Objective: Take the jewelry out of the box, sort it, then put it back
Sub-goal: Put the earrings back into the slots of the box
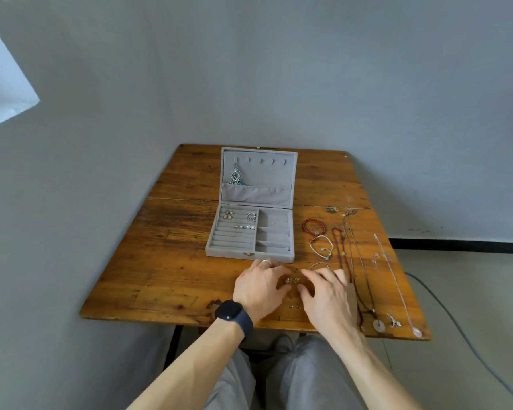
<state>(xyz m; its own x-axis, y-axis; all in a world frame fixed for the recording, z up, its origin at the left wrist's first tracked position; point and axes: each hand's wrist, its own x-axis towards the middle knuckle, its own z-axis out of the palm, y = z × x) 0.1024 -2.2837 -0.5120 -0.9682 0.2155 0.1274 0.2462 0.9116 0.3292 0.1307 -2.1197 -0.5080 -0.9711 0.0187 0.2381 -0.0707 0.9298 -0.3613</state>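
Grey velvet lines the open box (274,220), which stands on the wooden tabletop (160,261) with its lid (261,173) raised. One dangling earring (236,176) hangs on a hook in the lid. A few small earrings (245,226) sit in the padded rows in the left half of the box, and the right half has nothing in it. So I judge that the sorting is finished and the putting back is in progress, with earrings going first.

Just in front of the box both hands rest on the tabletop. The left hand (258,287) and the right hand (328,294) have the fingers loosely bent and grip nothing. They frame a small pair (293,280) which lies between the thumbs, probably to bring the two pieces together before the pick. Whether a fingertip touches them, I cannot tell. Two studs (295,306) wait further in front of the box, nearer to the person.

To the right of the box the bracelets (314,227) and the necklaces (362,261) lie stretched out and apart. It seems this is so that the chains do not tangle and each kind can go to its own compartment.
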